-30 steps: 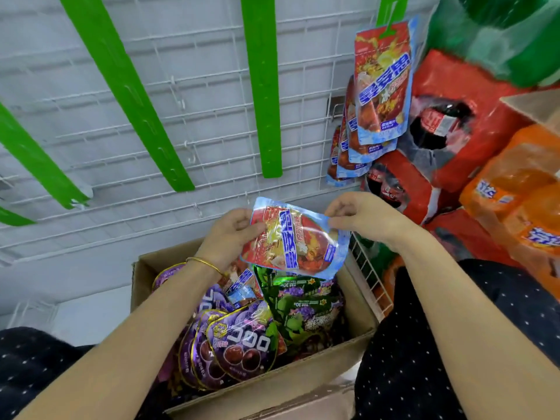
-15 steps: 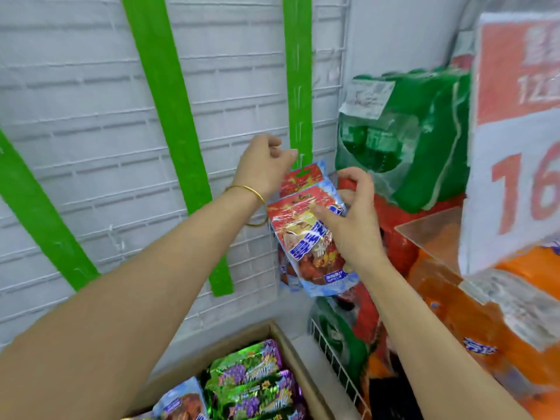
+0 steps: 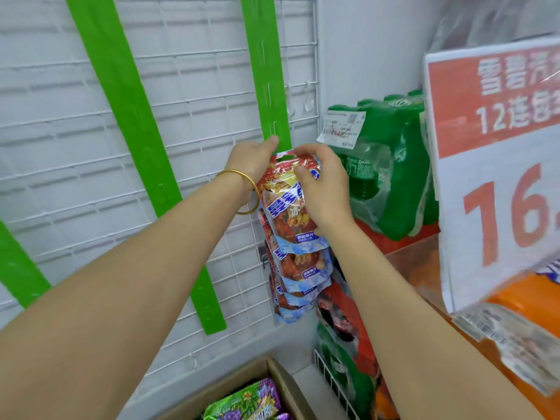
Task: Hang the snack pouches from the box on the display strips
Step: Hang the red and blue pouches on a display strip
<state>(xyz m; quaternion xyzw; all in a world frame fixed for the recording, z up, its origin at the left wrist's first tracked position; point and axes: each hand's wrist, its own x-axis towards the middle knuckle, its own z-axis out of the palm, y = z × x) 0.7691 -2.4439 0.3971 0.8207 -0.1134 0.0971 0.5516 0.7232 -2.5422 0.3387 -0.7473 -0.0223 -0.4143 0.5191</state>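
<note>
Hands meet at the centre of the head view. The left hand (image 3: pixel 251 159), a gold bangle (image 3: pixel 242 189) on its wrist, holds the green display strip (image 3: pixel 266 71) just above the pouch's top. One fingertip lies on the strip's front, and the other fingers are hidden behind the back of the hand. The right hand (image 3: pixel 324 189) is clamped on the top of a red-and-blue snack pouch (image 3: pixel 288 207), with its thumb on the front and its fingers curled over the upper edge. The pouch hangs upright with its top against the strip.

Below it, a column of matching hung pouches (image 3: pixel 300 268) overlaps down the same strip. A white wire grid (image 3: pixel 60 116) fills the left half of the frame, and a second green strip (image 3: pixel 127 101) slants across it.

At the bottom centre is a corner of the cardboard box (image 3: pixel 281 386), with green-and-purple pouches (image 3: pixel 245 404) inside. On the right is a shrink-wrapped pack of green bottles (image 3: pixel 388 165), and beside it, at the frame's right edge, a red-and-white price sign (image 3: pixel 497 165).
</note>
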